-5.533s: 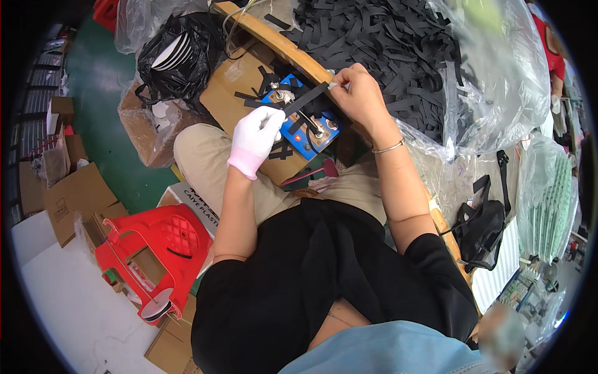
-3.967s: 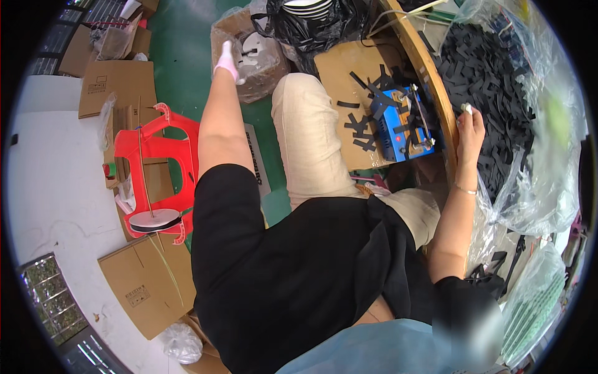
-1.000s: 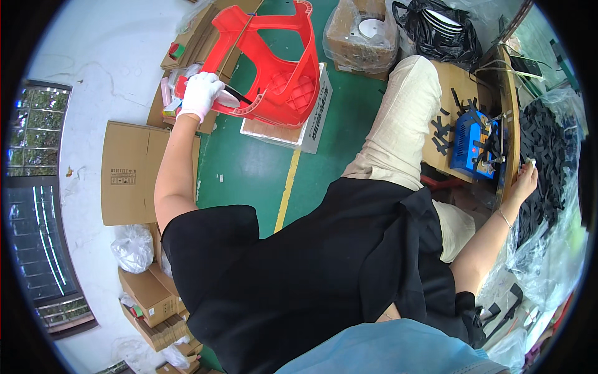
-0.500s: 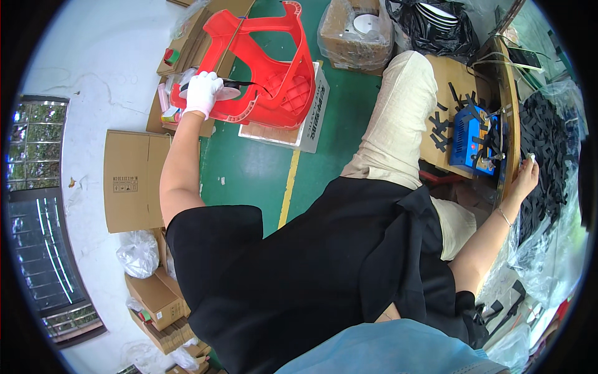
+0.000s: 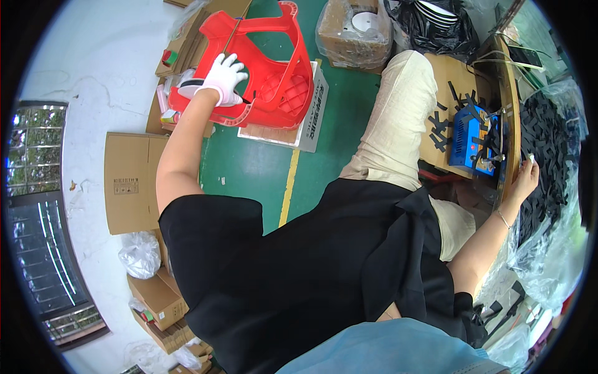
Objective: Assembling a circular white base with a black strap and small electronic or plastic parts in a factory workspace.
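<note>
My left hand point(image 5: 225, 81), in a white glove, reaches over a red plastic stool point(image 5: 294, 93) that lies on its side on a white box point(image 5: 314, 106). Its fingers are spread, and nothing is visibly gripped. Beside that wrist, a flat black-and-white roll point(image 5: 190, 88) rests at the stool's near-left edge. A short bit of black strip point(image 5: 247, 101) shows by the thumb. Far to the right, my bare right hand point(image 5: 527, 177) is at the wooden table's edge, next to a heap of black strips point(image 5: 545, 137). Its fingers are drawn together, with something small and white at the tips.
On the wooden table point(image 5: 443, 68), a blue machine point(image 5: 464, 140) stands among loose black strips. A plastic-wrapped carton point(image 5: 355, 40) and a black bag point(image 5: 430, 28) with white discs sit beyond my knee. Cardboard boxes point(image 5: 134, 181) line the left wall.
My left hand has shifted right across the stool and its fingers have spread. The roll, before at the hand's right, now shows at its left. My right hand has stayed put.
</note>
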Demonstrator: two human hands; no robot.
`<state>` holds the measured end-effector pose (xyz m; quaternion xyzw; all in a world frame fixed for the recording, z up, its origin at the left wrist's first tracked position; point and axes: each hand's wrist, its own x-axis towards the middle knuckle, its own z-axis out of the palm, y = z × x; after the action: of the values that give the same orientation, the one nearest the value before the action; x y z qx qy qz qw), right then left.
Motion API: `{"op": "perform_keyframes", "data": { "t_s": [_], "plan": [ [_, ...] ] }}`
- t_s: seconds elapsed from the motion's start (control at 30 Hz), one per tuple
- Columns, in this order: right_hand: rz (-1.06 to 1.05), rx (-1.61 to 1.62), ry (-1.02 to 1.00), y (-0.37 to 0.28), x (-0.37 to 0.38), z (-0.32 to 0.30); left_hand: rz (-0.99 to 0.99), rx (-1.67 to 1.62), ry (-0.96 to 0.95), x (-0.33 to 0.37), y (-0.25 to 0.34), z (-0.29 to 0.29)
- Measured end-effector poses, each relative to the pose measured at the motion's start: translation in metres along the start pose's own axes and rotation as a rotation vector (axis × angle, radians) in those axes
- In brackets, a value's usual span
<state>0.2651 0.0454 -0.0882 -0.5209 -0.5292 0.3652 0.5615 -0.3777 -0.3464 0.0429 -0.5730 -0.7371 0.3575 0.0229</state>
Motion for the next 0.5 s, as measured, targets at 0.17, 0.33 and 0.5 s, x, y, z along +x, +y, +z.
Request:
{"op": "perform_keyframes", "data": {
  "t_s": [0.17, 0.33, 0.5],
  "plan": [
    [-0.01, 0.033, 0.005, 0.008, 0.004, -0.004, 0.141, 0.185, -0.494, 0.047, -0.001, 0.039],
    [-0.058, -0.069, -0.007, 0.004, -0.001, -0.004, 0.014, -0.402, -0.414, 0.067, 0.009, 0.033],
    [-0.148, -0.202, -0.034, -0.005, -0.004, 0.002, -0.102, -0.667, -0.275, 0.049, 0.027, -0.034]
  ]
}}
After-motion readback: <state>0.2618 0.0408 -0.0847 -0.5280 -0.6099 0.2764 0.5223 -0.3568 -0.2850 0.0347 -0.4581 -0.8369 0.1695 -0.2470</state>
